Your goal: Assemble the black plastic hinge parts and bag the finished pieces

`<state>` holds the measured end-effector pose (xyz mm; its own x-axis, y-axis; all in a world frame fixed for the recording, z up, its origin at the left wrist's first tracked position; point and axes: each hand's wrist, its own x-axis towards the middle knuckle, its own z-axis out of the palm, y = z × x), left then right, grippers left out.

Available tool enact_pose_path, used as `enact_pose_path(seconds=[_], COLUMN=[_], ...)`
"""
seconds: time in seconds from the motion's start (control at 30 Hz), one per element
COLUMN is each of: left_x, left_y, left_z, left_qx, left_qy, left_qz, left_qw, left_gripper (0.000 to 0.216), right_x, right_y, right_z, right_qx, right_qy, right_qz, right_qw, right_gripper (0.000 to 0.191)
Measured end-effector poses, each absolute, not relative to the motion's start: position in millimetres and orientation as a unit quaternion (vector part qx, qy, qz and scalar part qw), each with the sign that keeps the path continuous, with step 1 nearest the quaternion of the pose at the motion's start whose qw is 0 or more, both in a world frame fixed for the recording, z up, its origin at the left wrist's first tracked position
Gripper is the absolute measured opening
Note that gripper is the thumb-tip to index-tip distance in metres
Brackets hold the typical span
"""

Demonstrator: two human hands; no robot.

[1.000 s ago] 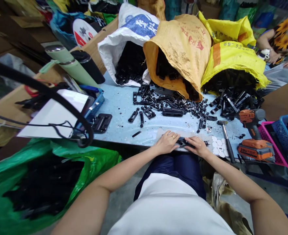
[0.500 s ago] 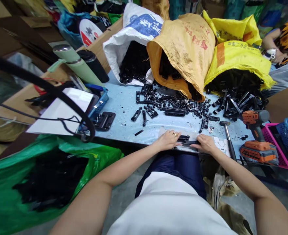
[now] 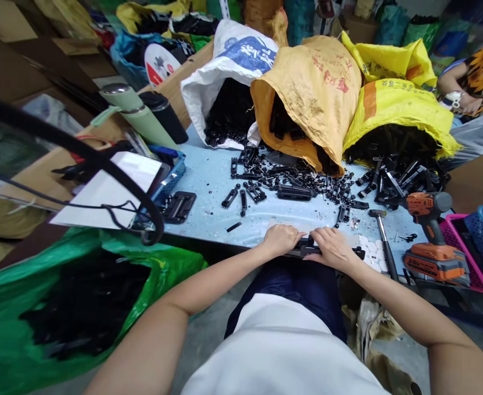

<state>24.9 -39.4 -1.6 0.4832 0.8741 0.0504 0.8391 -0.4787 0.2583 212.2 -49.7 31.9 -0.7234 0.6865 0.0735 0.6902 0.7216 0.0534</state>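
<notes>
At the front edge of the blue tabletop, both hands grip a long black part [image 3: 309, 250], which looks like a plastic or metal bracket. My left hand [image 3: 283, 240] is closed round its left end, the thumb side toward the middle. My right hand [image 3: 332, 247] is wrapped over it from the right, fingers on top and thumb below. A black end sticks out beyond the right hand. How the part's pieces fit together is hidden by my fingers. Farther back lie small black links [image 3: 243, 202] and a longer black piece [image 3: 294, 192].
A hammer [image 3: 383, 236] and an orange cordless drill [image 3: 434, 236] lie to the right, beside a pink basket [image 3: 465, 258]. White, orange [image 3: 307, 82] and yellow [image 3: 397, 104] sacks spill black parts at the back. A green bag [image 3: 175, 269] hangs lower left. Another person's hands show far right.
My right hand has moved left along the black part, nearer my left hand, and now covers more of it. The view has shifted slightly.
</notes>
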Motion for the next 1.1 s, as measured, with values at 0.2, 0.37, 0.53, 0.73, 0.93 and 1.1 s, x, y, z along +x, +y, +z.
enact_pose_path(seconds=[0.2, 0.37, 0.53, 0.73, 0.93, 1.1], left_x=[21, 10, 2, 29, 49, 34], left_y=[-44, -41, -60, -112, -112, -57], left_z=[-6, -4, 19, 32, -3, -30], left_qx=[0.847, 0.857, 0.894, 0.814, 0.802, 0.866], left_qy=[0.511, 0.486, 0.324, 0.228, 0.301, 0.345], left_qz=[0.109, 0.167, 0.293, 0.455, 0.494, 0.361], left_qw=[0.092, 0.049, 0.102, 0.279, 0.148, -0.024], left_gripper=[0.052, 0.054, 0.066, 0.078, 0.081, 0.058], right_x=[204, 226, 246, 216, 170, 176], right_y=[-33, -35, -57, -92, -87, 10], right_z=[33, 42, 68, 56, -12, -15], right_qx=[-0.258, -0.324, -0.254, -0.11, -0.341, -0.393], right_qy=[-0.966, -0.945, -0.956, -0.894, -0.791, -0.797], right_qz=[-0.015, -0.006, 0.085, 0.324, 0.256, 0.257], right_qw=[0.028, 0.031, 0.117, 0.289, 0.44, 0.379], right_gripper=[0.042, 0.057, 0.067, 0.063, 0.059, 0.042])
